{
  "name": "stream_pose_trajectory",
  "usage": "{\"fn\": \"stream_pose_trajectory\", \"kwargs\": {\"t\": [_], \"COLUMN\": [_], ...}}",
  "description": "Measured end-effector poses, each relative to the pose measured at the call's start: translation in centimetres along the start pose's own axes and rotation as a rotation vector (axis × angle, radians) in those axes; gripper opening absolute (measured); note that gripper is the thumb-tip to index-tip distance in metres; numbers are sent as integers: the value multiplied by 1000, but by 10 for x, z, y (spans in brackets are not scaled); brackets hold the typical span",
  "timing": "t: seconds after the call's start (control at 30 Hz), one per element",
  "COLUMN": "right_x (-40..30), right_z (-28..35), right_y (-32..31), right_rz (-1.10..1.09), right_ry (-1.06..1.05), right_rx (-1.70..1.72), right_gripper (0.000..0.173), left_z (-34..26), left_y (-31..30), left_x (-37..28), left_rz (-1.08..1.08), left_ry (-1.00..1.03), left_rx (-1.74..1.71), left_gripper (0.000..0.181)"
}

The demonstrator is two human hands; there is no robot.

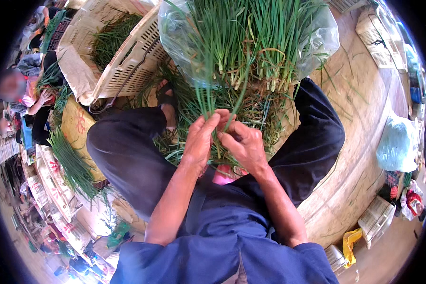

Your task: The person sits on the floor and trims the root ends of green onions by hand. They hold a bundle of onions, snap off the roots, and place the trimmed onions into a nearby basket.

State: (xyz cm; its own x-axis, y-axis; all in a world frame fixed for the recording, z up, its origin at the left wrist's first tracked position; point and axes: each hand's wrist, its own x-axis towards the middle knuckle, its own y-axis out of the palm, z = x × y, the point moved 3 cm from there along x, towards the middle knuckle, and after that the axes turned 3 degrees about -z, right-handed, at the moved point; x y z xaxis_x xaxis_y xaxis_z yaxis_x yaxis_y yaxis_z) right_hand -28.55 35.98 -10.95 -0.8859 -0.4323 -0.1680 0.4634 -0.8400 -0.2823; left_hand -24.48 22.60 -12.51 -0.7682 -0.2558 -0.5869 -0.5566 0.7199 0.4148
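My left hand [203, 138] is closed around the lower ends of a few long green stalks [206, 88], likely garlic chives, whose tops blur upward. Close beside it, my right hand [243, 142] pinches a single stalk [242, 94] between thumb and fingers. Beyond both hands, a large heap of the same greens [248, 39] lies on a clear plastic bag [177, 46], root ends towards me. Below that heap, loose trimmed leaves and dry bits [266, 113] cover the ground between my legs. Something pink [223, 174] shows under my wrists, partly hidden.
At upper left stands a white plastic crate [138, 67] with greens [115, 39] inside and a hooked metal rod [127, 80] along it. A chive bundle [72, 165] lies left of my knee. Another person [32, 81] handles greens further left. A filled plastic bag [397, 142] sits at right.
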Motion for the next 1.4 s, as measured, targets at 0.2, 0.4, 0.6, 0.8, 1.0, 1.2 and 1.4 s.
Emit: {"fn": "stream_pose_trajectory", "kwargs": {"t": [0.2,0.4,0.6,0.8,1.0,1.2,1.4], "right_x": [-14,-13,67,90,38,51,84], "right_z": [-1,-48,-35,-35,-40,-39,-39], "right_y": [5,-14,-23,0,-1,-2,-2], "right_rz": [-16,484,-143,-189,156,-133,-165], "right_ry": [-277,-22,105,440,483,439,494], "right_rx": [-182,-990,-292,284,315,369,555], "right_gripper": [15,25,39,34,30,40,35], "left_z": [-26,-74,-48,-33,-25,-12,-13], "left_y": [-29,-58,-48,-41,-22,-16,-12], "left_x": [8,1,4,10,13,15,15], "left_rz": [-125,-386,-292,-255,-132,-58,-126], "left_ry": [312,541,267,100,21,0,59], "left_rx": [-213,-259,-245,-231,-160,-118,-92], "left_gripper": [29,28,20,33,14,9,11]}}
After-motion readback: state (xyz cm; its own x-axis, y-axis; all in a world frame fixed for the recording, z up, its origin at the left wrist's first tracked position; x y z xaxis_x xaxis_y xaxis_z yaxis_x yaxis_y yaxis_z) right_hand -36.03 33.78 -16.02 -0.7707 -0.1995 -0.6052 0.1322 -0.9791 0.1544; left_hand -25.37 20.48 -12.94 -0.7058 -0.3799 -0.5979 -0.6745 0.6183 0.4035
